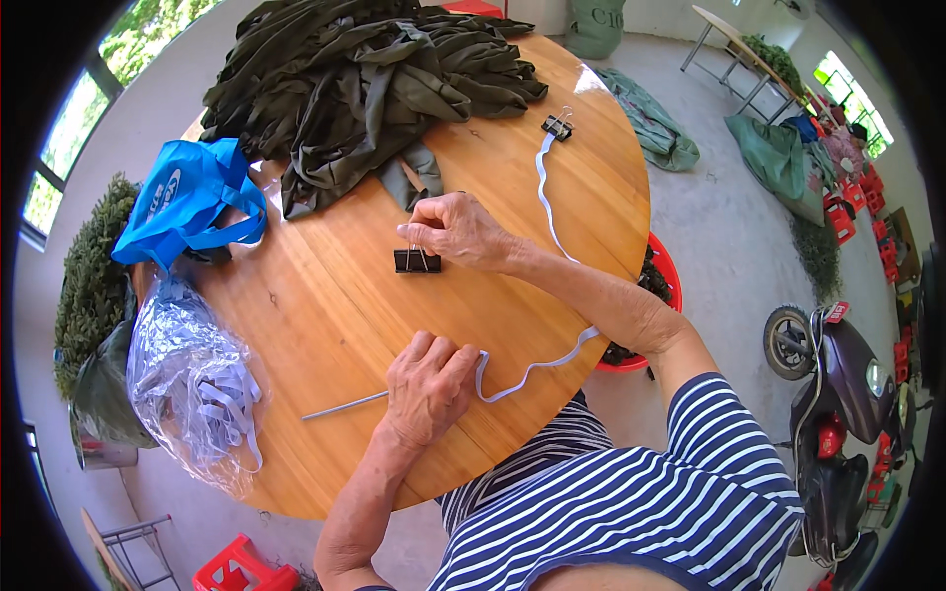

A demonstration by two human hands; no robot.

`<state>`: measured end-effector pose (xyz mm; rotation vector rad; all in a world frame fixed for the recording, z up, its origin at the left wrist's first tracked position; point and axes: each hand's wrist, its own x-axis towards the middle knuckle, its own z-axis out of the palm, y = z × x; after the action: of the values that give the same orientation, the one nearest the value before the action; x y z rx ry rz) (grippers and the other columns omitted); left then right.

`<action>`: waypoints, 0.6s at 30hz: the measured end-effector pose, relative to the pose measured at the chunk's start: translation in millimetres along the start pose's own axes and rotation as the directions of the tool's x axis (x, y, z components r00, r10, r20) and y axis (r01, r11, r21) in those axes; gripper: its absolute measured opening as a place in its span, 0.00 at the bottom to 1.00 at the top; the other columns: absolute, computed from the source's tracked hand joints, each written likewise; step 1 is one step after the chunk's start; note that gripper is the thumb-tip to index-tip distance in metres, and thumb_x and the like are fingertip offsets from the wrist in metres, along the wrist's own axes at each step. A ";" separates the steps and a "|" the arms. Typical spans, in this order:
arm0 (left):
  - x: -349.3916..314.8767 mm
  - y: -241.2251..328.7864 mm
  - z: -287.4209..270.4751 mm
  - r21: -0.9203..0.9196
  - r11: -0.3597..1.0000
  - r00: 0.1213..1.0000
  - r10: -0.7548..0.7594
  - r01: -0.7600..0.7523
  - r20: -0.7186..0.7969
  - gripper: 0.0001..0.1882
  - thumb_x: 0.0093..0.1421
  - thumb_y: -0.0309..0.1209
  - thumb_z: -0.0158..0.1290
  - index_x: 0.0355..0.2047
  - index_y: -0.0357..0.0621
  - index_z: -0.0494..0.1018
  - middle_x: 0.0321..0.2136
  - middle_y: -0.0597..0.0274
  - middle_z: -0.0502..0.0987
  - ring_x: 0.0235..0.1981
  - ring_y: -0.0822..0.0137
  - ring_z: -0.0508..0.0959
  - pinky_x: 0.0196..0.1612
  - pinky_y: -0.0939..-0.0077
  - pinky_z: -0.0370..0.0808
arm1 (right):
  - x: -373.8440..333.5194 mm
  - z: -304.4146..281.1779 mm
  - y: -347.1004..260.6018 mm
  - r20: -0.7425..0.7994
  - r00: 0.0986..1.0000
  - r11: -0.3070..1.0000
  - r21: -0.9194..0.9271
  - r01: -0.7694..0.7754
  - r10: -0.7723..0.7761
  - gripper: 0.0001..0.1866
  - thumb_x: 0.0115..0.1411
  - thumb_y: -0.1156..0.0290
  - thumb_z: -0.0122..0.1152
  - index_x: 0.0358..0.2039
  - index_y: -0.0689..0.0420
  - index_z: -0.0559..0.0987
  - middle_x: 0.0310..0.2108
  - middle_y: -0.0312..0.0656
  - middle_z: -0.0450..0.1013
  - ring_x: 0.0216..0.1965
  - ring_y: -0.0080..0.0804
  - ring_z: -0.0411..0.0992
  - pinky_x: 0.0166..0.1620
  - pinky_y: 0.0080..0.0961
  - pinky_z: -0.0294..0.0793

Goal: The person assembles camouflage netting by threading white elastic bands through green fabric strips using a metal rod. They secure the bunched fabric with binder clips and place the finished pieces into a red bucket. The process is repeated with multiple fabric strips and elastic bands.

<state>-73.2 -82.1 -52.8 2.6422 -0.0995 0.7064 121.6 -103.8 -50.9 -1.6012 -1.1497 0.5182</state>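
Observation:
My right hand [458,231] is closed, thumb and fingers at the wire handles of a black binder clip [418,262] on the round wooden table. My left hand [431,384], nearer to me, has its fingers curled down on a thin grey rod [345,405], whose free end points left. From beside that hand a narrow white elastic band [540,370] runs wavily to the right and passes under my right forearm. A white strip [544,187] beyond the forearm leads up to a second binder clip [558,126] near the table's far right edge.
Dark green garments [365,89] are heaped at the far side of the wooden table [325,295]. Leftward lie a blue bag [187,202] and a clear plastic bag [192,374] of white bands. A red basket [668,271] stands beyond the right edge, a scooter [838,394] farther right.

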 end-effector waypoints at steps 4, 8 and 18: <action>-0.8 -5.0 -0.8 -0.010 1.000 1.000 0.022 -0.022 -0.002 0.08 0.42 0.24 0.58 0.25 0.44 0.72 0.18 0.65 0.68 0.22 0.64 0.67 0.23 0.73 0.66 | 6.7 -15.0 -7.4 -0.003 0.987 0.935 0.320 -0.151 0.161 0.16 0.56 0.59 0.53 0.21 0.60 0.73 0.13 0.33 0.67 0.14 0.18 0.63 0.18 0.17 0.60; 0.4 -11.2 0.7 -0.061 0.998 0.999 0.022 -0.024 -0.043 0.07 0.42 0.25 0.58 0.24 0.44 0.73 0.17 0.65 0.69 0.20 0.65 0.67 0.21 0.74 0.65 | 13.4 -30.2 4.6 0.078 0.959 0.808 0.523 -0.273 0.274 0.15 0.57 0.58 0.52 0.22 0.57 0.72 0.13 0.30 0.64 0.13 0.15 0.59 0.16 0.12 0.57; -5.9 -24.1 -8.4 -0.110 0.992 0.990 -0.081 0.069 -0.113 0.04 0.44 0.23 0.57 0.21 0.41 0.72 0.14 0.62 0.68 0.15 0.64 0.66 0.19 0.74 0.64 | 14.3 -24.2 11.8 0.110 0.945 0.809 0.492 -0.322 0.308 0.16 0.57 0.55 0.51 0.21 0.55 0.72 0.12 0.28 0.65 0.12 0.12 0.60 0.16 0.09 0.58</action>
<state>-78.2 -56.9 -57.8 2.4838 -0.0040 0.8060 152.1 -103.2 -49.9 -1.3188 -0.6777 0.9765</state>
